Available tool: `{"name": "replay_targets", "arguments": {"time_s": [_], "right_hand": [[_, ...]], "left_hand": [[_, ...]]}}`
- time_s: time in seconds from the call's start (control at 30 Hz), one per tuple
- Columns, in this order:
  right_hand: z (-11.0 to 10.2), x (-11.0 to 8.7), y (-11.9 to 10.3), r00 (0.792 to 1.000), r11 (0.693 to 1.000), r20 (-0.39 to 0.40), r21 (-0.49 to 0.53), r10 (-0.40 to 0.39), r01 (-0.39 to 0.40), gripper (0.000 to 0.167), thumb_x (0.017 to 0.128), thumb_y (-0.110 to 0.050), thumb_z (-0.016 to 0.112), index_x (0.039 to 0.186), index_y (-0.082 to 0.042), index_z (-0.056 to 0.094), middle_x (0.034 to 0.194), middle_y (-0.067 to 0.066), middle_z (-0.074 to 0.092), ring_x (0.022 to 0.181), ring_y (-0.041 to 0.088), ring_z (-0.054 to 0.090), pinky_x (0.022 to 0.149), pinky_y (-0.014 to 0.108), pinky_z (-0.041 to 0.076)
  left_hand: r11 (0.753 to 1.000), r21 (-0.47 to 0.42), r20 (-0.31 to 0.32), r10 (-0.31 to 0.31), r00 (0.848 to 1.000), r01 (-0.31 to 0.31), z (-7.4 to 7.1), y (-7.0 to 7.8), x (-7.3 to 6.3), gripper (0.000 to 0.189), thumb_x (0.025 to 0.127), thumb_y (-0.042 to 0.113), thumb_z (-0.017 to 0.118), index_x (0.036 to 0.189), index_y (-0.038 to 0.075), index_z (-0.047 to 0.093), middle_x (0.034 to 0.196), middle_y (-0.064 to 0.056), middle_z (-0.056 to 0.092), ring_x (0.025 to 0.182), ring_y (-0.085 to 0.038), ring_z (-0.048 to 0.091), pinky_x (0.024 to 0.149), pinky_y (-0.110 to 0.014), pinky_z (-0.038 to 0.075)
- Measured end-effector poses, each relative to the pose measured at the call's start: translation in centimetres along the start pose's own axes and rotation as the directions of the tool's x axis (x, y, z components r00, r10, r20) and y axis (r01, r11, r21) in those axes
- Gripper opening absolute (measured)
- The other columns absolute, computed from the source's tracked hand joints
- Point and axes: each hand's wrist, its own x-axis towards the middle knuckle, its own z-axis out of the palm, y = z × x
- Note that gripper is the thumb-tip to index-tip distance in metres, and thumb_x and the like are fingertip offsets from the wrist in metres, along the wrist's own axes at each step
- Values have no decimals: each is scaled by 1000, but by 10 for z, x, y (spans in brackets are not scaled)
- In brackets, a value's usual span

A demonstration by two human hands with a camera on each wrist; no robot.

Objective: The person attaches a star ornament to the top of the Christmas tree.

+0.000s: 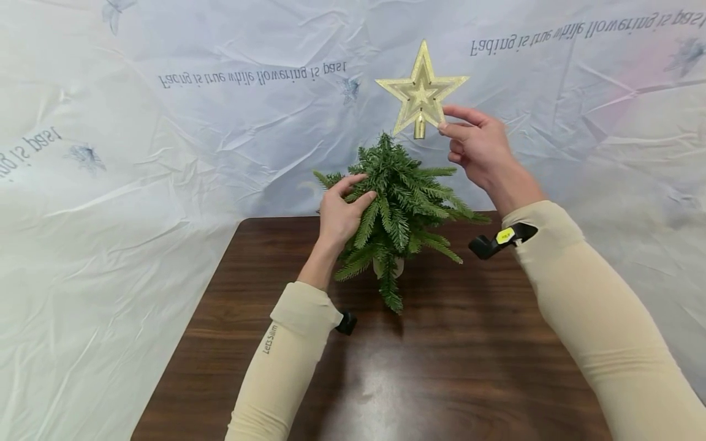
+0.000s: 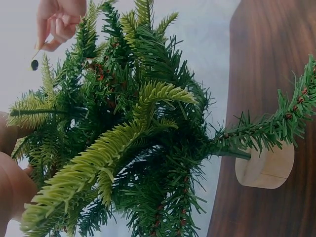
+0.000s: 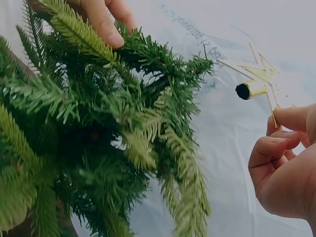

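My right hand (image 1: 482,147) pinches a gold star tree topper (image 1: 421,95) by its lower right point, thumb against forefinger. The star stands upright above and slightly right of the tip of a small artificial Christmas tree (image 1: 397,202). Its short gold socket (image 3: 253,89) points down in the head view, and the dark open end shows in the right wrist view. At the tree's upper left side, my left hand (image 1: 339,211) holds the branches between thumb and fingers, some of them hidden in the needles. A pale round wooden base (image 2: 274,168) carries the trunk.
The tree stands near the back edge of a dark brown wooden table (image 1: 248,306). Behind and beside the table hangs a creased whitish sheet (image 1: 165,135) with printed lettering and flowers. Branches spread out on all sides, one reaching toward the front.
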Motion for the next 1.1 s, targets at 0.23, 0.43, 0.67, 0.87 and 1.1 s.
{"name": "replay_targets", "arguments": {"time_s": [0.23,0.43,0.67,0.87,1.1], "right_hand": [[15,7,0,1000,1000,-26,-1,5,-6,27,97,3,73,118,-14,76,77,2,71,53,13,17,50,26,24],[28,12,0,999,1000,-44,-9,9,-9,29,96,4,73,119,-14,77,80,3,72,48,11,22,48,25,25],[41,17,3,999,999,-43,-38,3,-4,32,96,4,74,123,-13,77,81,2,71,45,10,24,46,25,27],[46,23,8,998,999,-56,-42,-8,6,32,95,5,74,121,-13,78,81,2,73,43,8,25,44,23,26],[50,26,14,998,998,-64,-57,-5,1,32,94,5,75,120,-13,80,84,3,76,41,7,28,42,23,27]], "left_hand": [[1000,7,0,0,1000,0,0,0,-1,39,101,21,74,140,22,70,152,-7,58,141,-26,51,109,-53,49],[1000,4,4,0,1000,0,0,1,-1,39,101,22,74,140,22,70,152,-5,59,141,-26,52,109,-52,49],[1000,6,0,-3,1000,3,0,0,-1,39,101,21,74,140,22,70,150,-7,59,139,-26,52,105,-51,51],[1000,1,2,-4,1000,4,0,0,0,40,101,21,74,141,21,70,148,-10,59,138,-27,53,101,-51,53],[1000,4,5,-10,1000,10,-1,0,0,40,101,22,74,141,22,70,150,-8,59,139,-26,52,102,-51,52]]}}
